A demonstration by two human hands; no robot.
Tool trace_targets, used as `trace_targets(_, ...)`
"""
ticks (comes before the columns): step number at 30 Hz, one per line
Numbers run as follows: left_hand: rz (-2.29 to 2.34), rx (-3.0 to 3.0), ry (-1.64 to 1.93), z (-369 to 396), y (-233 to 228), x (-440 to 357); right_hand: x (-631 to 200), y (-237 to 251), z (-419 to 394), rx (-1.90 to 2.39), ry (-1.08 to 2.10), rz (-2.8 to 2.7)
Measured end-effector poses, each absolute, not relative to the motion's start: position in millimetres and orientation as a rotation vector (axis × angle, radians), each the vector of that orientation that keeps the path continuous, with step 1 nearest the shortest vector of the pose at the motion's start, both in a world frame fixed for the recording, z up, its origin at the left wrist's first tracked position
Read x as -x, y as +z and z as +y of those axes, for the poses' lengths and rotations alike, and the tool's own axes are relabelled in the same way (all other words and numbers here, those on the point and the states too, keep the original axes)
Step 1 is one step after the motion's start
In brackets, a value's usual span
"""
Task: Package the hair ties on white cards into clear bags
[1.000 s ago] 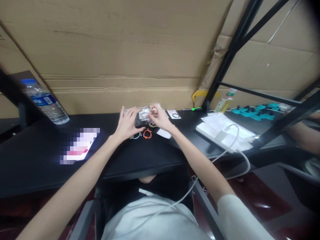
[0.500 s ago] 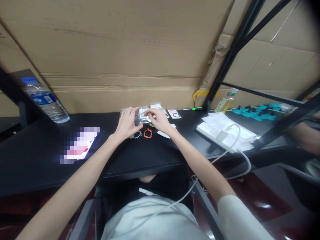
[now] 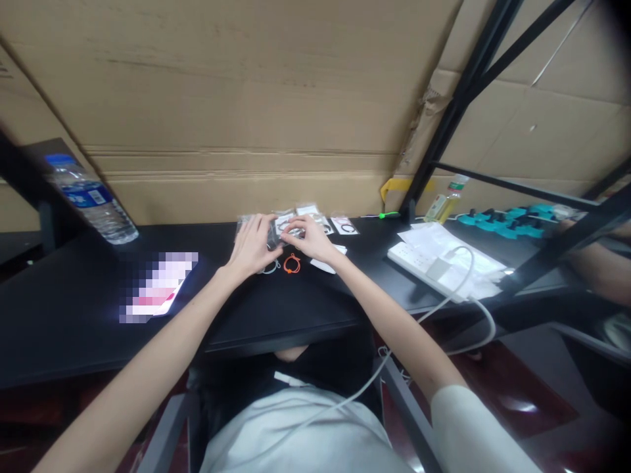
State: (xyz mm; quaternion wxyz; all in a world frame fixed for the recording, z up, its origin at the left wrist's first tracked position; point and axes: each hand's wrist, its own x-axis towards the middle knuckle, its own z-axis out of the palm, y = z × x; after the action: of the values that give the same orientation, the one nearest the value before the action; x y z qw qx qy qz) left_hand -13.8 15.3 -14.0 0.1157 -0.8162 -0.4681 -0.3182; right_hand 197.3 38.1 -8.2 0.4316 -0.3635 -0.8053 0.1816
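Note:
My left hand [image 3: 254,243] spans a small clear plastic packet [image 3: 282,225], fingertips at its far edge and thumb at its near edge. My right hand [image 3: 311,238] is closed in a pinch on the same packet from the right; its fingertips partly hide the contents. Just in front of the hands lie an orange cord bracelet [image 3: 292,264] and a grey cord bracelet [image 3: 271,267], partly under my left thumb. White paper pieces [image 3: 323,264] lie beneath my right wrist. A packet with a black cord bracelet [image 3: 344,226] rests to the right, among several others behind the hands.
A lit phone [image 3: 160,289] and a water bottle [image 3: 93,200] are on the left of the black table [image 3: 286,315]. To the right are a white power strip [image 3: 414,259], papers, a cable and a metal frame [image 3: 463,98]. Cardboard [image 3: 246,98] stands behind. Another person's arm [image 3: 599,269] shows far right.
My right hand has shifted slightly, its fingers now lower and closer on the packet. My left hand stays almost in place. The bracelets and other objects have not moved.

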Motion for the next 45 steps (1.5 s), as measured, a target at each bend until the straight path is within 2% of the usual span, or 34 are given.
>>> trace_targets(9,-1.332,2.417,-0.942,14,-14,12,-195,-11,42,1.000,0.448,-1.995)
trace_targets(18,-1.507,2.339,-1.013,14,-15,11,-199,-1,35,0.844,0.977,-1.899)
trace_targets(27,-1.437,2.379,-0.899,12,-14,11,-198,4,27,0.766,1.137,-1.915)
trace_targets(31,-1.446,2.392,-0.872,11,-12,11,-197,0,34,0.911,1.073,-1.847)
trace_targets(39,-1.507,2.351,-0.869,12,-12,11,-197,2,32,0.903,0.628,-1.905)
trace_targets(45,-1.512,2.363,-0.884,11,-11,11,-195,-5,30,0.878,0.679,-1.981)
